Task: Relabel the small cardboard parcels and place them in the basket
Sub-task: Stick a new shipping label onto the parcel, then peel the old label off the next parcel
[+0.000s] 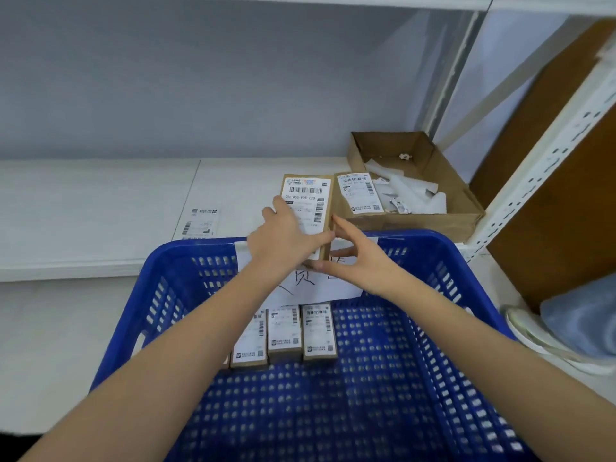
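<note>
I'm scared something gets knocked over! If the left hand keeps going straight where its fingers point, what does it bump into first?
Nothing new, probably: the left hand already lies on the labelled parcel it holds, fingers pointing up along it. Past the parcel's far end only bare white shelf and wall show, though depth is hard to judge.

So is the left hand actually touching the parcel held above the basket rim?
Touching. The head view shows the left hand lying over the label face of the parcel, fingers wrapped onto its lower edge, with no gap between them.
</note>
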A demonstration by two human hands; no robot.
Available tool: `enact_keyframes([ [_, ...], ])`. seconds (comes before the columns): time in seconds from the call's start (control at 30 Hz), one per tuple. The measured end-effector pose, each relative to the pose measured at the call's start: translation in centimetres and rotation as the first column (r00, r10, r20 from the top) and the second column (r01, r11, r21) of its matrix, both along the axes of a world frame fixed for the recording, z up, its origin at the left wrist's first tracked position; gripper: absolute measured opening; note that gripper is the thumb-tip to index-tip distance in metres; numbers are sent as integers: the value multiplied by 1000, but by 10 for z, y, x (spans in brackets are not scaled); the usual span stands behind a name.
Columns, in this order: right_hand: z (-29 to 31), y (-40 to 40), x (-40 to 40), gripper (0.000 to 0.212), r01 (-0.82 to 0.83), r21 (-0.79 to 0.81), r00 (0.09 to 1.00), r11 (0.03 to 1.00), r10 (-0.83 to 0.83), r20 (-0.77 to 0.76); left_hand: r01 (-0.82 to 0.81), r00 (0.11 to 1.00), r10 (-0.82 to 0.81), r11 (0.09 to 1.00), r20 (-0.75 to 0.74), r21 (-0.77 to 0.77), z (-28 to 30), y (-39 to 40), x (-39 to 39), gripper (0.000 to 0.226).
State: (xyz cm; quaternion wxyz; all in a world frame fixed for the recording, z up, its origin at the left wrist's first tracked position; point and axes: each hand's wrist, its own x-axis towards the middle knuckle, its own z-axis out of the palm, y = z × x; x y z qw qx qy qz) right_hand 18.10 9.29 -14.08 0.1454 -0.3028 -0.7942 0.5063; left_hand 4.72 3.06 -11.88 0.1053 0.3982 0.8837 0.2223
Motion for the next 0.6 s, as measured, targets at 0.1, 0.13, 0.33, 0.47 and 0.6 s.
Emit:
enact_keyframes([
  [0.1,3,23,-18,64,67,181,992,981,-85,92,-38,998,37,999,-48,-19,-1,25,-24,95],
  [0.13,2,31,-24,60,92,270,984,959,-130,126,-43,997,41,999,-64,-28,-2,33,-31,94],
  [0.33,0,79,-60,49,37,663,819,748,-403,409,-105,986,90,988,-141,-110,-18,76,-73,94],
  [0.47,-5,105,-78,54,-86,728,698,680,-481,531,-159,984,146,976,-98,-147,-35,97,-101,98],
  [0.6,-9,127,-98,56,-123,762,655,636,-525,543,-184,981,169,965,-90,-189,-55,110,-122,102],
])
